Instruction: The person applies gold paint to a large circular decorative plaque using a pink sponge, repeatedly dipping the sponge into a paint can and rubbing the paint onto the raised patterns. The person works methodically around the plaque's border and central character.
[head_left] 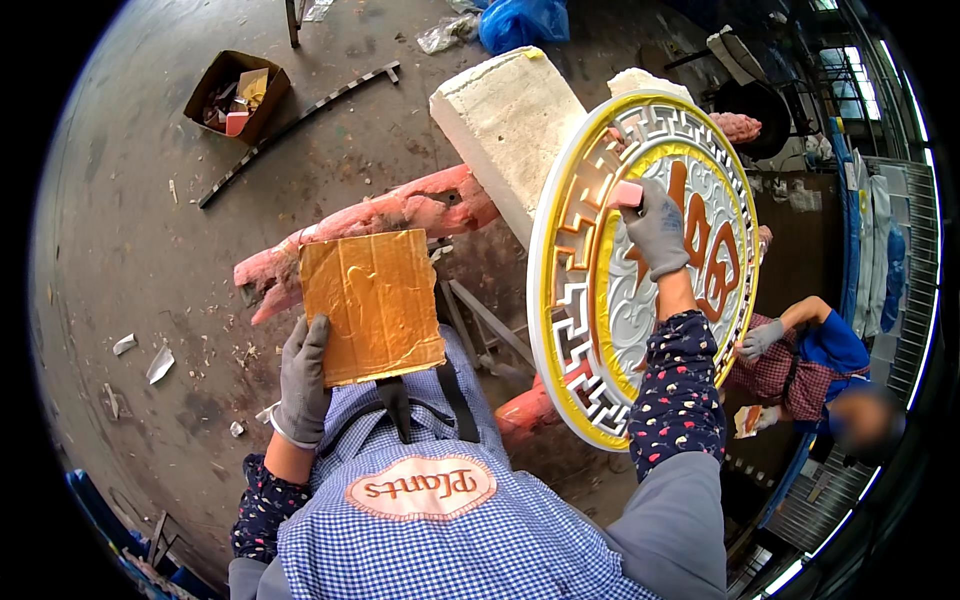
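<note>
My left hand [303, 385], in a grey glove, grips the left edge of a square board [372, 305] smeared with gold-orange paint, held in front of my checked apron. Between the gloved fingers of my right hand [660, 232] is a small pink sponge block [626, 195]. That hand is over the left part of a large round openwork panel [618, 318], and I cannot tell whether the sponge touches it. White, yellow and gold colour the panel's fretwork border, and reddish-brown raised shapes stand at its centre. The panel is tilted, and my right forearm hides some of it.
A white block [510, 130] and pink-wrapped beams [370, 215] lie behind and under the panel. On the floor are a cardboard box [212, 80] of scraps, a dark bar [300, 125] and a blue bag [525, 25]. Another gloved person [800, 365] stands beyond the panel's right side.
</note>
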